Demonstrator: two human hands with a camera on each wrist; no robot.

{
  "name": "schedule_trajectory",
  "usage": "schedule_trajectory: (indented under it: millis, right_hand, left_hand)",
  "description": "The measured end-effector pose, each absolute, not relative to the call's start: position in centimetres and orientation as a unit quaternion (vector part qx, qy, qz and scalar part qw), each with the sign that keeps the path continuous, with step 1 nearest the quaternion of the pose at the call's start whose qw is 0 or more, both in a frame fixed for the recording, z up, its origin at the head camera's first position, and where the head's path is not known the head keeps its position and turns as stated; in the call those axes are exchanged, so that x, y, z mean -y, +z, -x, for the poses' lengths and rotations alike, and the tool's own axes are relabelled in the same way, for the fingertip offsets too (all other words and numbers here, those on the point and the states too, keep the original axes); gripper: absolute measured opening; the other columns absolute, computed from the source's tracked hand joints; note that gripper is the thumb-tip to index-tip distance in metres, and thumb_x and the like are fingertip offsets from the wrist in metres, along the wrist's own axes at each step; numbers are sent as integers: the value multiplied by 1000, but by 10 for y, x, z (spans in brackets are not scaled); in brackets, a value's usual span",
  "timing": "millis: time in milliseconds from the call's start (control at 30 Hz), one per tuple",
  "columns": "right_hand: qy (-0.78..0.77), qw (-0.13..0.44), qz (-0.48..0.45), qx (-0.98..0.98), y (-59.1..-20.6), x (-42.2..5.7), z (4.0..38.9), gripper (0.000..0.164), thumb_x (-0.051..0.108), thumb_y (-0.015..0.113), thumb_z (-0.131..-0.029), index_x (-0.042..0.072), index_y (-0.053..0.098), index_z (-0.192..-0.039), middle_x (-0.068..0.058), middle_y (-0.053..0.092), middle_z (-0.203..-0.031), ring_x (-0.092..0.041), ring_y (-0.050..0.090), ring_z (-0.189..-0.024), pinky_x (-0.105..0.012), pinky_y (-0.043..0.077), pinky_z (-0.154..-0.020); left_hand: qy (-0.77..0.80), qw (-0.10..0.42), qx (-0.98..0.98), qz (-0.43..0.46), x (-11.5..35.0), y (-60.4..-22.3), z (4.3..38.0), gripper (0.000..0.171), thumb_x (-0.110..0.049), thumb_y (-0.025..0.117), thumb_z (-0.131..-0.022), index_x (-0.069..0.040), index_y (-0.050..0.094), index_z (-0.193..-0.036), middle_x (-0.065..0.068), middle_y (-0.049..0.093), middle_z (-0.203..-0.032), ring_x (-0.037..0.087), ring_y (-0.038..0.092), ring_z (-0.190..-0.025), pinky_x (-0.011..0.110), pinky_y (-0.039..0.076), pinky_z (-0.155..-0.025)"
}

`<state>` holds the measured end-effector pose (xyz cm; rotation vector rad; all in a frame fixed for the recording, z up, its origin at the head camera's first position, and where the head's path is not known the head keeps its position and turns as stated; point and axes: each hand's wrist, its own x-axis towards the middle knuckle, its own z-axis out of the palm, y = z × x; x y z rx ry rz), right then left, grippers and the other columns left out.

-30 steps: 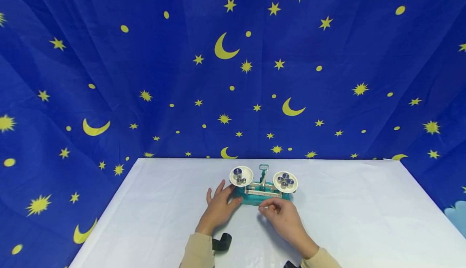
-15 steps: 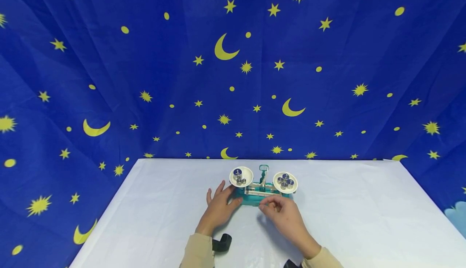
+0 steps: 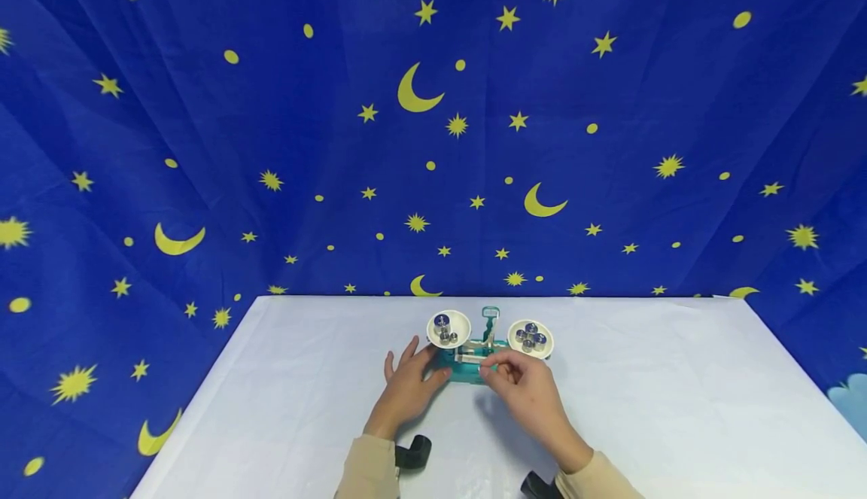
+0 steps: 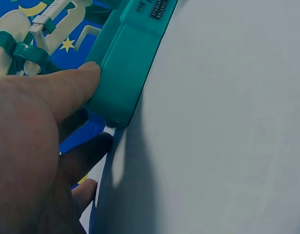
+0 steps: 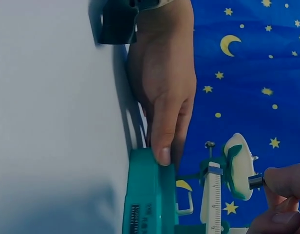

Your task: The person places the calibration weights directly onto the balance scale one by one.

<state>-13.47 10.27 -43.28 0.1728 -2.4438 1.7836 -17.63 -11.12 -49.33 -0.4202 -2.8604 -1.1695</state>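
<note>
A green student balance (image 3: 467, 372) stands on the table with two white pans. The left pan (image 3: 463, 324) holds a larger metal weight (image 3: 442, 322) and smaller ones. Several metal weights (image 3: 531, 329) stand on the right pan (image 3: 547, 335). My left hand (image 3: 404, 392) rests its thumb on the left end of the base, its other fingers spread behind. In front of the balance, my right hand (image 3: 528, 394) is raised, thumb and index finger together. In the right wrist view, a small metal weight (image 5: 256, 182) shows at its fingertips, overlapping the left pan.
A white cloth (image 3: 677, 409) covers the table. Behind rises a blue curtain (image 3: 339, 145) with yellow moons and stars. Black wrist mounts (image 3: 413, 452) sit at both wrists. The balance's green upright (image 3: 491, 320) stands between the pans.
My right hand has risen slightly from the front edge of the base, its fingertips now overlapping the front of the beam. My left hand has kept its place, and the pans look unchanged.
</note>
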Motion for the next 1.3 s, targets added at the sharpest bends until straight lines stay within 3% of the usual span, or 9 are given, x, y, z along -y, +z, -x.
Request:
schedule_trajectory:
  millis: [933, 1300]
  right_hand:
    - [574, 149, -92, 800, -427, -82, 154, 3, 6, 76, -87, 4, 75, -89, 6, 47, -59, -7, 41, -53, -19, 33, -49]
    - [575, 154, -70, 800, -427, -74, 160, 3, 4, 75, -87, 5, 75, -90, 3, 48, -62, -8, 43, -54, -19, 34, -50]
  left_hand:
    - [-374, 9, 918, 132, 111, -491, 176, 57, -39, 60, -98, -6, 54, -144, 11, 56, -146, 42, 27, -148, 71, -3, -114]
    - [-373, 9, 919, 128, 110, -493, 178, 55, -38, 60, -98, -7, 55, -144, 8, 56, -146, 40, 27, -148, 70, -2, -114]
